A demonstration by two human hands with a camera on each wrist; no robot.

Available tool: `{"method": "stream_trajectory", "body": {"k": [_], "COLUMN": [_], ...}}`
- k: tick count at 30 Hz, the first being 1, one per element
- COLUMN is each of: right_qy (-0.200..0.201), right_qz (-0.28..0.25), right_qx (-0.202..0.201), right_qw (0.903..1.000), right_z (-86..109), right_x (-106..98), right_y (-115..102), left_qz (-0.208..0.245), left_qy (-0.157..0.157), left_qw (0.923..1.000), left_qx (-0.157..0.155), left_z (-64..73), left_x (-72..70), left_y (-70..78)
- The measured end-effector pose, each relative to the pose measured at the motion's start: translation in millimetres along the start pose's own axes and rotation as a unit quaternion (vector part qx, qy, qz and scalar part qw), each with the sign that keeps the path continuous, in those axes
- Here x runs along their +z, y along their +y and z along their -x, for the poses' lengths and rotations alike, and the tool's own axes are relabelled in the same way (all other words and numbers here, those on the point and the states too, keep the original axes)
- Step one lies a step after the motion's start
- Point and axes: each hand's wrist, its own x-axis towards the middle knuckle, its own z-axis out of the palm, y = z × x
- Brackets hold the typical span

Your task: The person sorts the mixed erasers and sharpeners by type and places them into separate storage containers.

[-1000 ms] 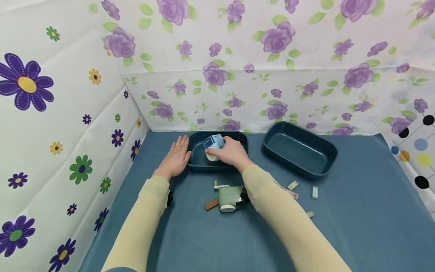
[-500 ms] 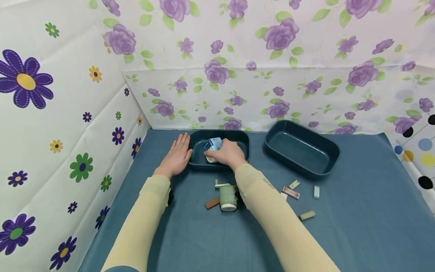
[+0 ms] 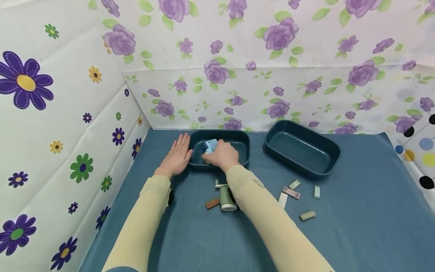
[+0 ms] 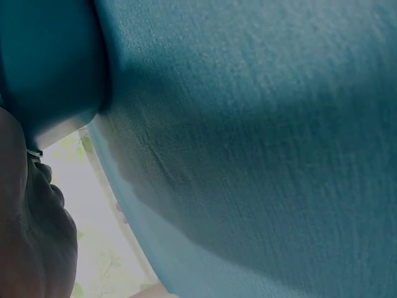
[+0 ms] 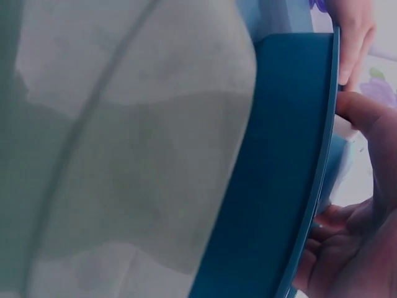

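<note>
Blue-and-white sharpener (image 3: pixel 209 146): small boxy plastic item, smooth, pale blue top over a white base. I see it inside the left tub (image 3: pixel 243 140), toward that tub's 9 o'clock wall. My right hand (image 3: pixel 221 155) covers it from 5 o'clock, fingers curled round the body and gripping it; it sits directly under those fingers, no gap. Its long axis I cannot tell, most of it being hidden.

Left hand (image 3: pixel 176 157): flat on the surface (image 3: pixel 357 226), fingers straight and together, holding nothing, edge touching the tub's outer wall at 9 o'clock. The right hand is the one on the item.

Left tub: dark teal, rounded-rectangle, glossy hard plastic with a thin rim.

Right tub (image 3: pixel 331 149): same make, apart at 3 o'clock, angled.

Green sharpener (image 3: pixel 227 199): rounded, pale green, lying at 6 o'clock of the left tub, partly behind my right sleeve.

Erasers (image 3: pixel 307 215): small matte blocks, scattered at 4 o'clock; a brown one (image 3: pixel 212 203) lies beside the green sharpener.

Surface: blue woven cloth, fine-grained.
</note>
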Motion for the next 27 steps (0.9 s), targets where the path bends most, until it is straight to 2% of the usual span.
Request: {"method": "stream_trajectory", "body": {"k": [6, 14, 20, 27], "right_qy": [-0.020, -0.034, -0.050, -0.053], "right_qz": [0.057, 0.112, 0.107, 0.085], "right_qx": [0.032, 0.042, 0.037, 0.007], "right_qw": [0.9977, 0.9923, 0.9923, 0.9949], "right_z": [2.4, 5.3, 3.5, 2.1], "right_x": [3, 3, 4, 7], "right_y": [-11, -18, -20, -19], "left_qz": [-0.003, -0.007, -0.005, 0.003], "left_qy": [0.001, 0.000, 0.001, 0.002], "left_qw": [1.0000, 1.0000, 1.0000, 1.0000], "left_qx": [0.003, 0.001, 0.001, 0.000], "left_z": [-1.2, -3.0, -2.8, -1.4], "left_x": [3.1, 3.4, 4.9, 3.3], "left_y": [0.5, 2.5, -0.1, -2.7]}}
